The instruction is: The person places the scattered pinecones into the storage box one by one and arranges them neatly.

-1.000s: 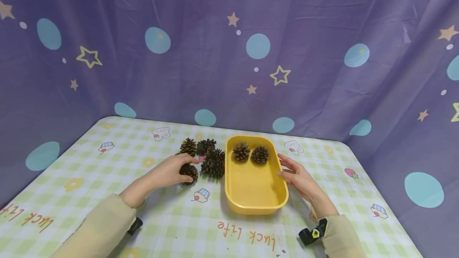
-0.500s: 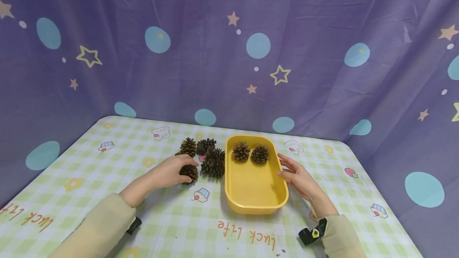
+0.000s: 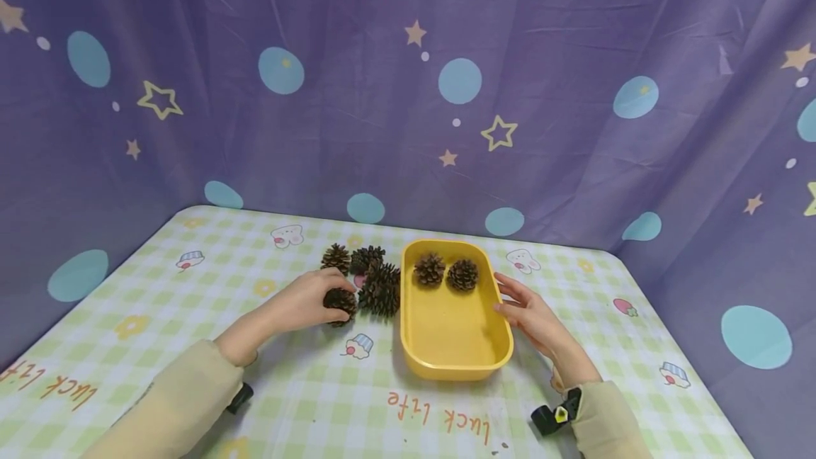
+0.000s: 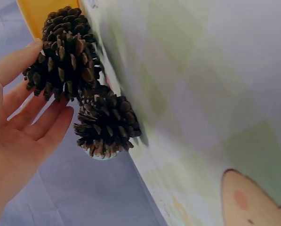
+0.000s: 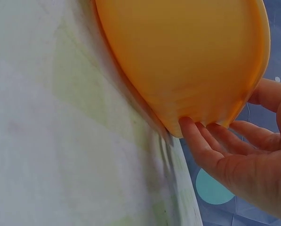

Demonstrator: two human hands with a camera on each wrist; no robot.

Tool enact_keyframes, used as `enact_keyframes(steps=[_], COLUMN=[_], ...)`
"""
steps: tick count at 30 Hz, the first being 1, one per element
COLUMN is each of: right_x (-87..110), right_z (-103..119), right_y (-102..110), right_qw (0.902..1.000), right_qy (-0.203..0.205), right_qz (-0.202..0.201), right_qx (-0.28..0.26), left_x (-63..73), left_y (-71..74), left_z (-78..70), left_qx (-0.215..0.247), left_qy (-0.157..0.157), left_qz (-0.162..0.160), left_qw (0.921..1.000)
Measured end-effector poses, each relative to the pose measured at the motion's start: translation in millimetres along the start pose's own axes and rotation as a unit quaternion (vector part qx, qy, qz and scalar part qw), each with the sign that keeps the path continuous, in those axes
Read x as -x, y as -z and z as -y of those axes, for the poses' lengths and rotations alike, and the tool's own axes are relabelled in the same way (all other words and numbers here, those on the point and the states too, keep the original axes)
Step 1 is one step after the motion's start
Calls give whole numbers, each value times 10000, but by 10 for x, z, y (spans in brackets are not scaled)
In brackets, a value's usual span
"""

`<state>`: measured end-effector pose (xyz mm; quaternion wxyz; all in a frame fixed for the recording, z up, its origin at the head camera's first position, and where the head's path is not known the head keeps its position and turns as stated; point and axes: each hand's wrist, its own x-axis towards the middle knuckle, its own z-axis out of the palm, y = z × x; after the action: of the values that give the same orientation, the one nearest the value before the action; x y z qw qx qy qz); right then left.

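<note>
My left hand (image 3: 307, 302) grips a brown pine cone (image 3: 341, 306) at the left of the group, thumb on the near side and fingers on the far side. The left wrist view shows this pine cone (image 4: 62, 68) between thumb and fingers, with another cone (image 4: 109, 125) beside it. More pine cones (image 3: 380, 290) lie between that hand and a yellow plastic box (image 3: 455, 335). Two pine cones (image 3: 462, 275) sit at the box's far end. My right hand (image 3: 537, 319) rests its fairly straight fingertips against the box's right wall, also seen in the right wrist view.
A green-and-white checked cloth (image 3: 306, 409) with printed figures covers the table. Behind and at the sides hangs a purple curtain (image 3: 357, 126) with stars and blue ovals. Dark wrist cameras (image 3: 550, 418) sit on both wrists.
My left hand has closed more snugly on the pine cone and shifted it slightly right, toward the other cones. The right hand and the box have stayed in place.
</note>
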<state>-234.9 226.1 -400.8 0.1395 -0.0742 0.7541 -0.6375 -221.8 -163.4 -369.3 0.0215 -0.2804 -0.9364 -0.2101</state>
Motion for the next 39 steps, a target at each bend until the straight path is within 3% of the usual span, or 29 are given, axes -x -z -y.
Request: enact_keyframes(steps=[8,17,26,39], right_x=[7,11,14,2], right_z=[6,11,8,-7], right_y=[-2,-6,-7,3], right_qw=[10000,10000,9999,9999], right_qy=[15,30,46,25], right_qz=[-30,9,28,19], right_qx=[-9,-58,-84,-143], left_x=[-72,-185,-366,-684], left_y=[52,96,101,25], left_z=[-87,-255,-414,-665], left_qx=[168,325,338,527], left_qy=[-272,-222,-451,-729], left_qz=[-428,-700,-810,-687], left_qw=[9986,9968,9951,9936])
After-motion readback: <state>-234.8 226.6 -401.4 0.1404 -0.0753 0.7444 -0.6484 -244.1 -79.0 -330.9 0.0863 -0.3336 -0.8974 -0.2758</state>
